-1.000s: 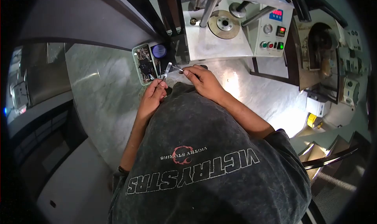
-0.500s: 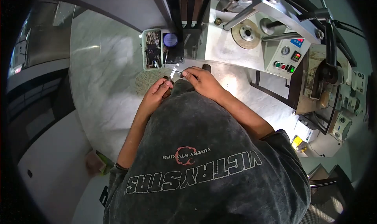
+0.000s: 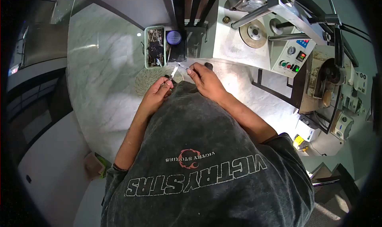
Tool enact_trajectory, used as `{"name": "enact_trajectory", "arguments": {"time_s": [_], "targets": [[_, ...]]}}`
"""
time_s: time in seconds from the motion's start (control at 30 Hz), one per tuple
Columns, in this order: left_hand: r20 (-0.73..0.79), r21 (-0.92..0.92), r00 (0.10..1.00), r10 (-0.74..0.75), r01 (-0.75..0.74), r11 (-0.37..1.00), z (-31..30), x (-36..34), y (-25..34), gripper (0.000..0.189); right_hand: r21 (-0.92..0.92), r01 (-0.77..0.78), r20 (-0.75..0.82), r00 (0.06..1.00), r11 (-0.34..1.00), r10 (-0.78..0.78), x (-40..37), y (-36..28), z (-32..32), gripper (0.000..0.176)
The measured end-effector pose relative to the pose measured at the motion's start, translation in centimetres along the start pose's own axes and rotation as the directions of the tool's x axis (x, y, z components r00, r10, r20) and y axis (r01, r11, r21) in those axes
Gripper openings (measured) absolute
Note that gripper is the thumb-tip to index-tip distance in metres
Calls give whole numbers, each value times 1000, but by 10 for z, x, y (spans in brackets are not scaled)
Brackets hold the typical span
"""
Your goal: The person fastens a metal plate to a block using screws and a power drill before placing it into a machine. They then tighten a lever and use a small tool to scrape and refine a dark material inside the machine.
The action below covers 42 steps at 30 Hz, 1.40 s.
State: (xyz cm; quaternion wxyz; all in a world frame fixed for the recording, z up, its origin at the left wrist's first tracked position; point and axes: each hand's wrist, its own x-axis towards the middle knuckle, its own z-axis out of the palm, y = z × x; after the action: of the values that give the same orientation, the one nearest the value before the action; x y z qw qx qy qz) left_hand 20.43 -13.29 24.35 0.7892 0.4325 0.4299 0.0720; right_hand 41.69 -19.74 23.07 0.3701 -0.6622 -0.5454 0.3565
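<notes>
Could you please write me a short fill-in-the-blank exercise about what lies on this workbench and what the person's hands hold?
1. The tray of small tools beyond the hands is ____ in colour.
2. The woven mat, partly under the left hand, is ____ in shape.
3. The slim metal tool is gripped by the left hand, while the ____ hand pinches at its tip.
Missing words: green; round; right.

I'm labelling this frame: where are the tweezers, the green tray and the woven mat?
tweezers (image 3: 174,72), head view, shiny metal blades.
green tray (image 3: 145,48), head view, left rim.
woven mat (image 3: 144,81), head view, bare left part.
</notes>
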Motion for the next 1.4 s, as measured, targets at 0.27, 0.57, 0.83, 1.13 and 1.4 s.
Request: {"name": "enact_trajectory", "arguments": {"time_s": [0.27,0.57,0.83,1.13,1.4], "targets": [[-83,162,996,16,-3,987,4,-3,10,25,-91,-79,-43,996,993,75,1,-1,-1,27],[-193,238,968,159,-112,965,20,-9,33,25,-106,-160,-46,987,981,156,8,3,-36,27],[-273,416,892,361,-228,880,36,-6,38,23,-55,-82,72,994,995,86,9,-37,-40,30],[-213,242,930,301,-248,938,40,-4,38,15,-188,-141,157,973,972,171,16,-36,-47,38],[-290,259,896,337,-265,929,48,-15,36,16,-183,-306,59,945,934,321,32,-20,-47,40]]}}
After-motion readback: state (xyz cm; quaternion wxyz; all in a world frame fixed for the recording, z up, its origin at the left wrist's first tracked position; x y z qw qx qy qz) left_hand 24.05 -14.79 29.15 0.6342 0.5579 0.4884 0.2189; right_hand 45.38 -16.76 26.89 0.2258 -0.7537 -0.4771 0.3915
